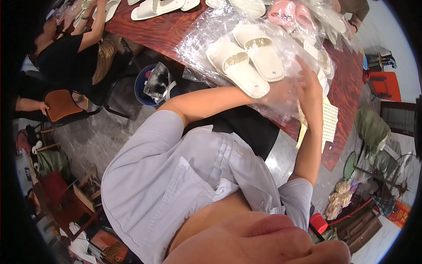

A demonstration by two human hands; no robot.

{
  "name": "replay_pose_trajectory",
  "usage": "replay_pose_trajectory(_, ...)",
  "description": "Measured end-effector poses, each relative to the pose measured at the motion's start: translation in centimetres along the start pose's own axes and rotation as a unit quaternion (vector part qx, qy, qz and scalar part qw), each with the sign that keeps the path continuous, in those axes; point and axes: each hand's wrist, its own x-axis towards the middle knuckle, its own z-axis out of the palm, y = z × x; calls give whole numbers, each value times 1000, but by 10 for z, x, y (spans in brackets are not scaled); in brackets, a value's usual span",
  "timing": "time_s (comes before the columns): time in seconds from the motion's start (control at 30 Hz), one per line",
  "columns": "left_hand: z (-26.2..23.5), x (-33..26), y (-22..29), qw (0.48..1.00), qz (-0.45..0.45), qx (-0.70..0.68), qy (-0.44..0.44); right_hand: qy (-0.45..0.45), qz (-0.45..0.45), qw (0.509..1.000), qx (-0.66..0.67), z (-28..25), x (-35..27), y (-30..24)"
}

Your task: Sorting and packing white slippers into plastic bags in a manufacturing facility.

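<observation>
A pair of cream slide slippers [239, 64] lies side by side on a clear plastic bag [193, 44] at the table's near edge, toes away from me. My left forearm passes under the heel of the nearer slipper. Blurred by the plastic, my left hand [281, 97] shows just right of that heel, its fingers not readable. My right hand [311, 86] is raised at the right side of the bag, fingers stretched and slightly bent against the crinkled film. Beneath my right wrist lies a pale yellow sheet of small labels [329, 121].
On the reddish wooden table [154, 33] are more white slippers [158, 8], pink slippers [290, 14] and loose plastic bags. A blue bin [141, 90] stands on the floor by the table's left edge. Another person [61, 61] sits at the far left; one more stands far right.
</observation>
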Motion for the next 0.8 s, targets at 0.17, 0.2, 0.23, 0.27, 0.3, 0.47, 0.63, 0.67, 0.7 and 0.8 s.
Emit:
replay_pose_trajectory(0.17, 41, 5, -5, 988, 129, -84, -12, 90, 52, 992, 66, 28, 31, 50)
replay_pose_trajectory(0.2, 49, 5, -3, 964, 216, -156, -10, 91, 49, 992, 66, 32, 34, 58)
replay_pose_trajectory(0.23, 44, 3, 12, 961, 226, -144, -66, 103, 64, 989, 86, 34, 34, 68)
replay_pose_trajectory(0.27, 40, -2, 28, 956, 234, -132, -121, 114, 77, 985, 106, 36, 33, 77)
replay_pose_trajectory(0.3, 37, -10, 39, 936, 243, -219, -127, 113, 71, 985, 109, 39, 34, 80)
replay_pose_trajectory(0.47, -65, -40, 60, 946, 196, -258, -10, 111, 11, 979, -173, 29, 12, 70)
replay_pose_trajectory(0.63, -161, -61, -66, 930, -170, 32, 323, 212, -170, 944, -188, 24, -16, 111)
replay_pose_trajectory(0.67, -179, -60, -89, 914, -236, 72, 320, 217, -172, 943, -185, 16, -14, 106)
replay_pose_trajectory(0.7, -191, -62, -112, 891, -304, 111, 317, 137, -248, 944, -171, 8, -10, 98)
replay_pose_trajectory(0.8, -205, -61, -176, 878, -389, 124, 252, 17, -347, 923, -165, 13, 1, 95)
